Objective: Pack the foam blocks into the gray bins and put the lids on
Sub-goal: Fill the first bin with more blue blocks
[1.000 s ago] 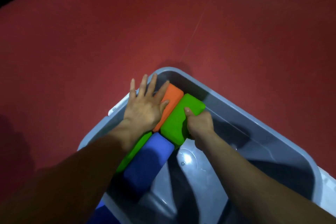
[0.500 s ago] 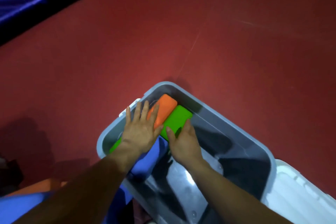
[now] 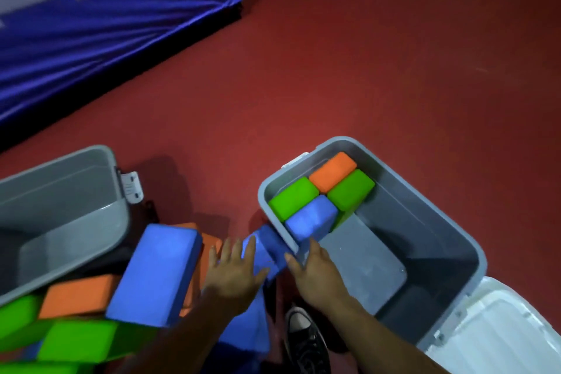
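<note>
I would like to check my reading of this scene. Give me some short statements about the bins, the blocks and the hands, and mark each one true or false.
1. The right gray bin holds four foam blocks. True.
2. The orange block in it lies at the wall nearest to the person. False: it lies in the far corner.
3. The white lid covers the right gray bin. False: it lies beside the bin, which is uncovered.
4. No block shows inside the left gray bin. True.
5. Both hands grip a green block. False: the left hand and the right hand are open, near a blue block on the floor.
</note>
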### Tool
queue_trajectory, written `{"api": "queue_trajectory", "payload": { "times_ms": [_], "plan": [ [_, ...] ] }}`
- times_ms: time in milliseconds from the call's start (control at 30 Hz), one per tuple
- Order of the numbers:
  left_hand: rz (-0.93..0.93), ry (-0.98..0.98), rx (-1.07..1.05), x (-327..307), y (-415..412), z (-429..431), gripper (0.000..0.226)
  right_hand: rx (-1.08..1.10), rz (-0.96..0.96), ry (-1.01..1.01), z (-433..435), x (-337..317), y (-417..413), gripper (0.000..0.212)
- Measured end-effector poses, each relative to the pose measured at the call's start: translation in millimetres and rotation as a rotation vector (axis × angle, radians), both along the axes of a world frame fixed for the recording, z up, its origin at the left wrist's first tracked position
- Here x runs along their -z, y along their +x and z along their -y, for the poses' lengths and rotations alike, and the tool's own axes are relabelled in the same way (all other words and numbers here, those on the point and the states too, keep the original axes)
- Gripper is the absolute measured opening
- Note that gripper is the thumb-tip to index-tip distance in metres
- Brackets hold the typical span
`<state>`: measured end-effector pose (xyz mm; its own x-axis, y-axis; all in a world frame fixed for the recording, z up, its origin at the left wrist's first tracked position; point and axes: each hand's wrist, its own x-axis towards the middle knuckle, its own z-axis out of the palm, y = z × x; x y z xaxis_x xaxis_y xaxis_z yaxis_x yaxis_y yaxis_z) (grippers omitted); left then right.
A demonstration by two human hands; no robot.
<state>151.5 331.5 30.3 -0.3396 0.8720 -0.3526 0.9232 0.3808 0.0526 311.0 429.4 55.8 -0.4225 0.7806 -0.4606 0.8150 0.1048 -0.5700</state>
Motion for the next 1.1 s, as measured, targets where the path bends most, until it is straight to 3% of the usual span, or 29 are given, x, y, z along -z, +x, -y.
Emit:
{"api": "queue_trajectory", "payload": {
  "times_ms": [100,200,467,600,733,900,1000,1100],
  "plan": [
    [0.019,-0.007,-0.031,23.1,-2.9,28.2,0.07,-0.055,-0.015,-0.072,20.0,17.5,-8.3,0.072],
    [0.063,-0.055,-0.056,44.6,-10.6,29.1,0.075,-0.088,-0.004,-0.137,30.1,48.2,-25.0,0.081],
    [0.146,-0.194,0.009,112.1,-55.6,8.4,0.131,-0.134,0.068,-0.265,19.6,120.7,-79.1,0.068],
    [0.267,-0.323,-0.028,141.1,-76.2,-6.1,0.124,-0.138,0.082,-0.271,9.6,146.2,-99.5,0.064],
    [0.293,-0.386,0.017,143.0,-90.1,-3.4,0.102,-0.102,0.074,-0.268,2.7,159.1,-111.9,0.061],
    [0.328,-0.346,-0.145,117.6,-114.4,31.2,0.105,-0.172,0.044,-0.114,-6.3,175.6,-135.3,0.052],
    [0.24,-0.255,-0.105,94.7,-118.9,46.6,0.1,-0.415,0.114,0.049,-15.0,189.5,-154.6,0.052],
    [0.149,-0.166,-0.066,84.9,-118.1,55.7,0.102,-0.736,0.287,0.118,-25.4,204.5,-170.1,0.079]
  ]
}}
